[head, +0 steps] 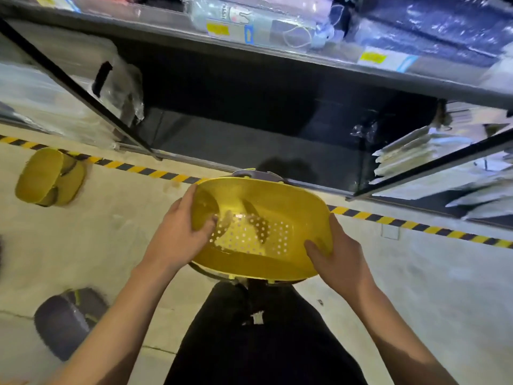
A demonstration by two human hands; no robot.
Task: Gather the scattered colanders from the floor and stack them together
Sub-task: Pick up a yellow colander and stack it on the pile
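Note:
A yellow colander [261, 262] with a perforated bottom is held in front of me over my legs. My left hand [180, 232] grips its left rim, thumb inside the bowl. My right hand [337, 251] grips its right rim, thumb over the inner wall. A grey rim [247, 172] shows just behind the yellow one, so another colander sits under it. On the floor at the left lies a second yellow colander [48, 177], upside down. A grey colander [65, 320] lies upside down at the lower left.
A metal shelf rack [277, 59] with wrapped goods stands ahead; its bottom bay is dark. Yellow-black hazard tape [416, 225] runs along the floor before it. Flat white packs [433, 162] lie on the lower right shelf.

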